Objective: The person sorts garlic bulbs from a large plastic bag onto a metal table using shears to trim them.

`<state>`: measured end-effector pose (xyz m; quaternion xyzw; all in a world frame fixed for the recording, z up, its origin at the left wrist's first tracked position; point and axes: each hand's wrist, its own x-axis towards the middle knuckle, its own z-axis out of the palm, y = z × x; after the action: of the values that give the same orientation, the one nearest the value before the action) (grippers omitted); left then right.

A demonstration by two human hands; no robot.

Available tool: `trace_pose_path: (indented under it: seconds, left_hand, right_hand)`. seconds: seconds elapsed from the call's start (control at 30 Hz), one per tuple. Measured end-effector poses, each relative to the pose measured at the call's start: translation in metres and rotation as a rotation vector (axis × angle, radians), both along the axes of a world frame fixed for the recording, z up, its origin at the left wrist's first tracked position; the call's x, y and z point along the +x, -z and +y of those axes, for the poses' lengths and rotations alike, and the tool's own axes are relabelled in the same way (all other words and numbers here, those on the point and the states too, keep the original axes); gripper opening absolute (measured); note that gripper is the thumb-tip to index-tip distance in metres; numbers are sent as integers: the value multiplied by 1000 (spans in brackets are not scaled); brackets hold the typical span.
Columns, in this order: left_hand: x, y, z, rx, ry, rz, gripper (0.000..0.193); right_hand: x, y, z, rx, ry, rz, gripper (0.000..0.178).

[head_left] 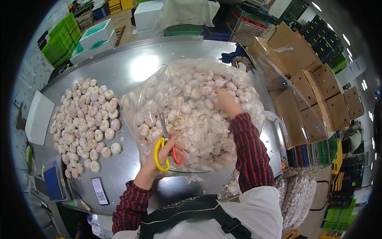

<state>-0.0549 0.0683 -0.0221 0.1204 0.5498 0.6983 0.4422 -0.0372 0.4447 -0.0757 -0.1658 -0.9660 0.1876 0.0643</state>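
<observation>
A large clear plastic bag (133, 101) lies spread open on the metal table, filled with garlic bulbs (195, 94) and a heap of loose papery skins (199, 135). My left hand (161, 153) is closed on a pair of scissors (164, 129) with one yellow and one red handle loop. The blades point away from me over the bag's near left part. My right hand (227, 102) reaches into the bag, its fingers curled among the bulbs. What those fingers hold, if anything, is hidden. Left of the bag rests a pile of trimmed garlic bulbs (85, 123).
A phone (99, 191) and a blue-topped scale (54, 183) sit at the near left of the table (119, 71). A white foam panel (39, 117) stands at the left edge. Cardboard boxes (306, 91) crowd the right side. Net sacks of garlic (298, 197) stand beside me.
</observation>
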Motion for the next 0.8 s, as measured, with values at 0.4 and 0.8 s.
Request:
trace_pose_path:
  seconds: [0.4, 0.8]
  left_hand:
    - [18, -17, 61, 189, 25, 87, 35]
    - [37, -63, 19, -30, 211, 327, 28]
  right_hand:
    - [109, -102, -177, -563, -29, 439, 29]
    - [135, -106, -202, -589, -124, 239, 53]
